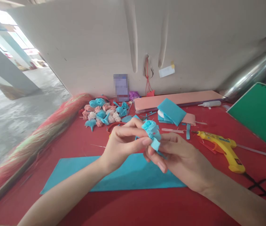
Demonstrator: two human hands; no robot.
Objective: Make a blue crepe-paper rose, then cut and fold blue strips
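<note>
Between both hands, over the middle of the table, is a blue paper flower with a loose strip tail hanging below its head. My left hand pinches it from the left with thumb and fingers. From the right, my right hand grips its lower end and the strip; some of its fingertips are hidden behind the paper. Beneath the hands lies a long flat sheet of blue crepe paper. Finished-looking blue, pink and white paper flowers are heaped behind my left hand.
A yellow glue gun lies at right, its black cord trailing. Folded blue paper, a pink paper stack and a small white bottle sit toward the wall. A green board leans at right. Pink-green fibre edges the left.
</note>
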